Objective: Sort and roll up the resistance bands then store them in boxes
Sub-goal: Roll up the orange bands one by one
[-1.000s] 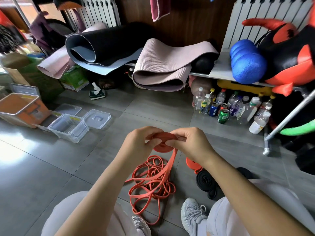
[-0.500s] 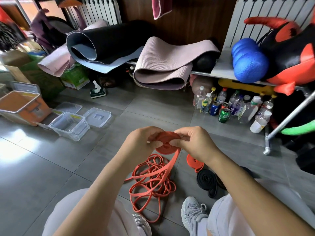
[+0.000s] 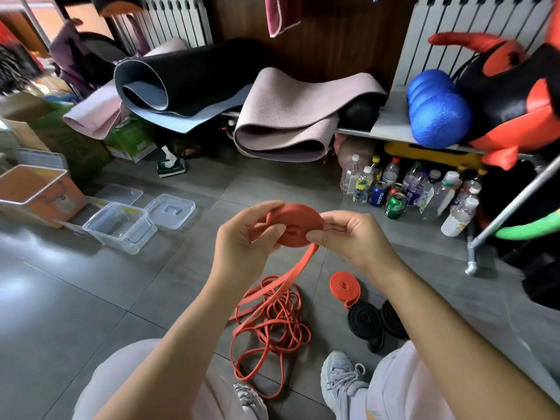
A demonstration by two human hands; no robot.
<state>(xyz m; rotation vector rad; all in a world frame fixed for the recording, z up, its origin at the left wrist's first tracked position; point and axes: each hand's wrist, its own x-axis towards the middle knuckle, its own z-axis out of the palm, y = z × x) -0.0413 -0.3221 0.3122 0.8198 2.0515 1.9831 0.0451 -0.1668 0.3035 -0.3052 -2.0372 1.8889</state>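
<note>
So the flat orange rubber resistance band [image 3: 298,224] is a smooth wound disc, pinched by both hands: left hand [image 3: 242,241] curled on its 9 o'clock edge, right hand [image 3: 354,237] gripping at 3. Its loose tail drops toward 7 into a tangled orange heap [image 3: 272,325] on the grey tiled floor [image 3: 91,298]. There's a clear plastic box [image 3: 121,227] well off at 9.

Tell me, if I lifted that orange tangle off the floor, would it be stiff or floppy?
Probably floppy: the orange tangle lies in loose overlapping loops, and a strand drapes down to it from the coil. Likely to snag when lifted, since the loops cross each other. Its matte surface suggests grip rather than slip.
</note>
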